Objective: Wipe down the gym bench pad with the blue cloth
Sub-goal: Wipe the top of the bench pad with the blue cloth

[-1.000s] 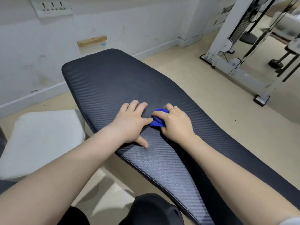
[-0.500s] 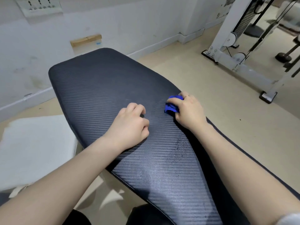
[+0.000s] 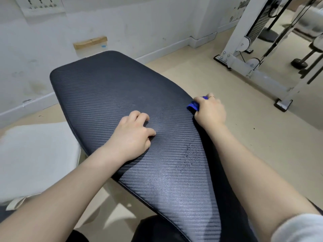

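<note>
The black carbon-weave bench pad (image 3: 111,91) fills the middle of the head view, running from the far wall toward me. My right hand (image 3: 208,111) grips the bunched blue cloth (image 3: 193,106) at the pad's right edge; most of the cloth is hidden under the fingers. My left hand (image 3: 132,135) rests on the middle of the pad with its fingers curled under, holding nothing. Small water droplets (image 3: 188,157) glisten on the pad between my forearms.
A white cushion (image 3: 35,158) sits low at the left beside the bench. A white cable machine frame (image 3: 248,55) stands on the beige floor at the right. The wall with a skirting board runs close behind the pad's far end.
My right hand has slid the blue cloth from the pad's middle out to its right edge. My left hand's fingers have curled in and it stays on the pad.
</note>
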Available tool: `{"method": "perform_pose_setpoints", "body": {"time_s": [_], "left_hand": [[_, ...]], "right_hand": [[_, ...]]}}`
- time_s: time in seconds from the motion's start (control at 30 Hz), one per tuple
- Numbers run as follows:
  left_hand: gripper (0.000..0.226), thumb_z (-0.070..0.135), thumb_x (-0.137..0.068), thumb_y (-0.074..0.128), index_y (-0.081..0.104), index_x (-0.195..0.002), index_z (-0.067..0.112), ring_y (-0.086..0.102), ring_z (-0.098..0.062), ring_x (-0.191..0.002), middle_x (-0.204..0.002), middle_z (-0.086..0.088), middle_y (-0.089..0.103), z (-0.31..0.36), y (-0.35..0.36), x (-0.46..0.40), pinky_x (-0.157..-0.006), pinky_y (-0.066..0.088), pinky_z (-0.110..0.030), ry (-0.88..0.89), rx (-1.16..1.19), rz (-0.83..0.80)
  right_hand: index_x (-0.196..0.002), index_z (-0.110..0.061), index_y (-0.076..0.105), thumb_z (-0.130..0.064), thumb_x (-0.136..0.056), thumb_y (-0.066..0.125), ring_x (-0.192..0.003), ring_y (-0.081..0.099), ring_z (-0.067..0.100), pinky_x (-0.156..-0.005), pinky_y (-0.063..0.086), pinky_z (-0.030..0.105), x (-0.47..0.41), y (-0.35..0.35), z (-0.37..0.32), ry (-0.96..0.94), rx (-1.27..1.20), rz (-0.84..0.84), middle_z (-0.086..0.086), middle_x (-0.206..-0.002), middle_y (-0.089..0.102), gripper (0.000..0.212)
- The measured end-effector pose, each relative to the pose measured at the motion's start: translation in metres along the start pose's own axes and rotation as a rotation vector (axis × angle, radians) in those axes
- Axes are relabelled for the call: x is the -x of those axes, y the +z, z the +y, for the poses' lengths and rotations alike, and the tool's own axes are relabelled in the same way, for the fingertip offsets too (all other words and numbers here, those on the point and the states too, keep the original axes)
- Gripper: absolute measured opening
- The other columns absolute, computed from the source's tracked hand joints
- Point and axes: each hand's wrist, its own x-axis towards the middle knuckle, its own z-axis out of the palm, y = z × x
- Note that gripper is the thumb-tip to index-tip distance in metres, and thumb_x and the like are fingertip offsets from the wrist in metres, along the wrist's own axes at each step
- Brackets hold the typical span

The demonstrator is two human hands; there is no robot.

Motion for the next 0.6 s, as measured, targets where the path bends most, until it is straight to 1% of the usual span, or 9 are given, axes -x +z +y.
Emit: {"method": "perform_pose_setpoints", "body": {"time_s": [0.1,0.2,0.23,0.3,0.37,0.43,0.47,0.53,0.6], "left_hand": [[0.037,0.028,-0.066,0.043,0.077,-0.08,0.029,0.065,-0.037,-0.091,-0.1,-0.01,0.069,-0.003,0.003,0.008,-0.07,0.054,-0.044,0.03,-0.01,0.02],[0.036,0.028,-0.067,0.037,0.072,-0.068,0.019,0.065,-0.035,-0.096,-0.103,-0.01,0.069,-0.006,0.004,0.024,-0.074,0.054,-0.043,0.014,0.066,0.07],[0.035,0.027,-0.068,0.037,0.07,-0.066,0.017,0.064,-0.034,-0.097,-0.104,-0.009,0.069,-0.009,0.004,0.032,-0.076,0.053,-0.042,-0.003,0.121,0.081],[0.034,0.027,-0.07,0.037,0.069,-0.075,0.016,0.062,-0.033,-0.101,-0.109,-0.009,0.067,-0.018,0.007,0.049,-0.081,0.052,-0.042,-0.047,0.193,0.094],[0.041,0.031,-0.073,0.036,0.067,-0.092,0.014,0.06,-0.033,-0.107,-0.116,-0.01,0.064,-0.029,0.011,0.065,-0.087,0.05,-0.043,-0.099,0.207,0.131],[0.055,0.041,-0.076,0.034,0.062,-0.112,0.011,0.055,-0.034,-0.116,-0.126,-0.012,0.058,-0.035,0.013,0.08,-0.096,0.045,-0.045,-0.16,0.217,0.133],[0.065,0.049,-0.076,0.033,0.057,-0.122,0.011,0.05,-0.033,-0.122,-0.132,-0.012,0.054,-0.036,0.014,0.087,-0.101,0.041,-0.045,-0.184,0.222,0.114],[0.089,0.066,-0.069,0.031,0.045,-0.136,0.01,0.041,-0.032,-0.131,-0.143,-0.011,0.044,-0.037,0.016,0.099,-0.109,0.033,-0.043,-0.204,0.246,0.037],[0.106,0.076,-0.061,0.035,0.03,-0.145,0.011,0.034,-0.029,-0.136,-0.15,-0.009,0.035,-0.037,0.017,0.104,-0.112,0.028,-0.038,-0.199,0.271,-0.014]], "right_hand": [[-0.111,-0.024,0.061,-0.015,-0.076,0.056,-0.09,0.054,0.035,-0.072,0.044,0.036,0.037,-0.005,-0.046,-0.227,0.026,-0.006,0.014,-0.109,0.054,0.036],[-0.091,-0.022,0.069,-0.018,-0.062,0.069,-0.066,0.056,0.031,-0.054,0.043,0.03,0.088,-0.003,-0.092,-0.543,-0.088,0.007,0.012,-0.086,0.06,0.029],[-0.089,-0.022,0.07,-0.019,-0.061,0.07,-0.064,0.056,0.03,-0.052,0.043,0.03,0.092,-0.004,-0.098,-0.606,-0.094,0.004,0.011,-0.084,0.06,0.028],[-0.102,-0.026,0.067,-0.022,-0.071,0.065,-0.075,0.057,0.031,-0.059,0.046,0.033,0.082,-0.005,-0.101,-0.61,-0.048,-0.045,0.01,-0.096,0.06,0.031],[-0.115,-0.03,0.058,-0.022,-0.081,0.055,-0.092,0.053,0.032,-0.073,0.044,0.036,0.062,-0.003,-0.098,-0.422,-0.021,-0.061,0.009,-0.114,0.054,0.035],[-0.117,-0.028,0.055,-0.019,-0.085,0.05,-0.1,0.049,0.032,-0.078,0.041,0.036,0.049,-0.003,-0.102,-0.269,-0.009,-0.043,0.009,-0.122,0.048,0.034],[-0.116,-0.028,0.055,-0.019,-0.085,0.05,-0.101,0.049,0.031,-0.079,0.04,0.035,0.051,-0.005,-0.109,-0.257,-0.009,-0.056,0.008,-0.122,0.048,0.033],[-0.114,-0.028,0.057,-0.023,-0.083,0.053,-0.099,0.051,0.031,-0.076,0.043,0.034,0.071,-0.013,-0.124,-0.374,-0.018,-0.104,0.007,-0.115,0.05,0.032],[-0.108,-0.027,0.062,-0.023,-0.076,0.059,-0.086,0.055,0.031,-0.067,0.045,0.032,0.107,-0.017,-0.132,-0.609,-0.078,-0.117,0.007,-0.101,0.054,0.033]]}}
